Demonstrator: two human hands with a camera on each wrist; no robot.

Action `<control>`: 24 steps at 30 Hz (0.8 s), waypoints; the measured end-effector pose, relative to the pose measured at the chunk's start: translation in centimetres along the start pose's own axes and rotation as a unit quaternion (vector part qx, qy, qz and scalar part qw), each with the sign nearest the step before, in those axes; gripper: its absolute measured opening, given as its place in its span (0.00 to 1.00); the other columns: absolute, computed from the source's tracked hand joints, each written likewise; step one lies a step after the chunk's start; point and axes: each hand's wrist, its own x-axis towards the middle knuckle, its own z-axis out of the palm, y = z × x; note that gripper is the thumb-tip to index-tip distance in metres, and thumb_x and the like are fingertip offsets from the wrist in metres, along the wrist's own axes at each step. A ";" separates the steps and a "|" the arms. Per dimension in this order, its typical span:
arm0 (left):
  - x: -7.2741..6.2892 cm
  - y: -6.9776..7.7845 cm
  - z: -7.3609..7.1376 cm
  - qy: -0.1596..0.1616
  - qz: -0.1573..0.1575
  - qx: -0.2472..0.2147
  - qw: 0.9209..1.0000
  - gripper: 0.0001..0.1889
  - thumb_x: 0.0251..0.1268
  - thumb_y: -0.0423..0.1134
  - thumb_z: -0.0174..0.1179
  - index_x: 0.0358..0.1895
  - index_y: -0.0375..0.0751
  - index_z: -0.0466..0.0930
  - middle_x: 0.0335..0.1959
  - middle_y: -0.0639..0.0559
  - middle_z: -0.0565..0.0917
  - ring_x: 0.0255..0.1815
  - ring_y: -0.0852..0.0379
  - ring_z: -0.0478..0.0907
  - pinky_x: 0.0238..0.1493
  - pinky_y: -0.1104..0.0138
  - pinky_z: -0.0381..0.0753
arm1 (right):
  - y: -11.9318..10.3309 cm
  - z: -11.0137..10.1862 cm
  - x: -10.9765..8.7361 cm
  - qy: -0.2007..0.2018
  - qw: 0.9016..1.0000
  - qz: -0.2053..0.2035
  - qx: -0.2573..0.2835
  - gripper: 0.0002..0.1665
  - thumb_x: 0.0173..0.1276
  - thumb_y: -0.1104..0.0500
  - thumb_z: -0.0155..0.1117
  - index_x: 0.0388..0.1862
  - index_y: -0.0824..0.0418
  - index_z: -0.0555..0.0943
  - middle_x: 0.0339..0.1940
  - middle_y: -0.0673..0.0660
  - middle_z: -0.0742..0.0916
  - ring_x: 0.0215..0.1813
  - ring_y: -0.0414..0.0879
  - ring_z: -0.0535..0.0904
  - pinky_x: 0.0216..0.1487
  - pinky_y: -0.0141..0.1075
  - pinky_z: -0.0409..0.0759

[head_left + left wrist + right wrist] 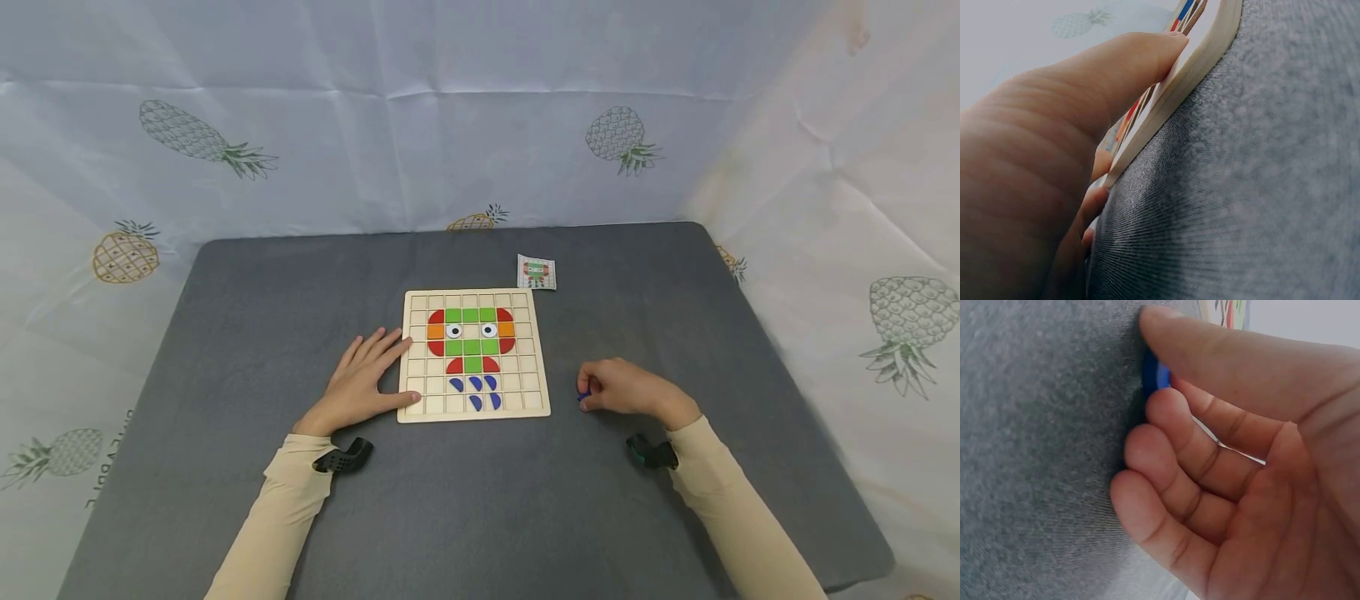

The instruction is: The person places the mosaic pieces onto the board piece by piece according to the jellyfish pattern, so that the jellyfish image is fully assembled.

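A wooden grid board (pixel 531 367) lies on the table, bearing a figure of red, green and orange tiles with two eye tiles. Under it, several blue half-round tiles (pixel 476 383) sit in the lower squares. My left hand (pixel 358 387) rests at the board's left side, fingers spread, with the thumb (pixel 1141 53) over the edge. To the right of the board, my right hand (pixel 630 386) is low at the table. Its thumb and fingers pinch a small blue tile (pixel 1156 374), partly hidden by them, close to the cloth.
Just behind the board's far right corner is a small picture card (pixel 536 272) with a similar coloured pattern. Grey cloth covers the table (pixel 465 500). Pineapple-print curtains (pixel 420 158) hang behind it and at both sides.
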 end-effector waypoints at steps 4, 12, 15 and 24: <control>0.0 0.0 0.0 0.000 0.001 0.000 1.000 0.51 0.58 0.67 0.66 0.82 0.53 0.55 0.84 0.48 0.53 0.86 0.44 0.41 0.84 0.46 0.32 | 0.4 0.0 0.4 0.009 1.000 -0.001 0.016 0.07 0.69 0.58 0.69 0.37 0.58 0.80 0.22 0.47 0.78 0.24 0.38 0.70 0.29 0.30 0.69; 0.0 -0.1 0.1 0.002 0.001 0.001 1.000 0.51 0.57 0.67 0.66 0.82 0.54 0.55 0.84 0.48 0.53 0.86 0.45 0.42 0.84 0.46 0.32 | 0.8 -0.1 1.2 0.063 0.997 0.002 0.034 0.07 0.74 0.57 0.63 0.36 0.57 0.84 0.27 0.50 0.85 0.24 0.39 0.71 0.27 0.31 0.70; 0.0 0.0 0.1 0.001 0.000 -0.001 1.000 0.51 0.58 0.67 0.66 0.82 0.54 0.55 0.84 0.48 0.53 0.86 0.45 0.42 0.84 0.46 0.32 | 0.6 -0.2 1.5 0.089 0.995 -0.003 0.040 0.07 0.74 0.56 0.64 0.38 0.57 0.85 0.30 0.50 0.87 0.27 0.39 0.73 0.29 0.31 0.73; -0.1 0.0 0.0 0.003 0.000 -0.002 1.000 0.52 0.57 0.67 0.66 0.82 0.53 0.55 0.84 0.48 0.53 0.86 0.45 0.42 0.84 0.47 0.32 | -1.8 -0.7 2.6 0.139 0.988 -0.027 0.067 0.05 0.73 0.56 0.66 0.41 0.56 0.87 0.35 0.53 0.89 0.33 0.42 0.76 0.35 0.31 0.77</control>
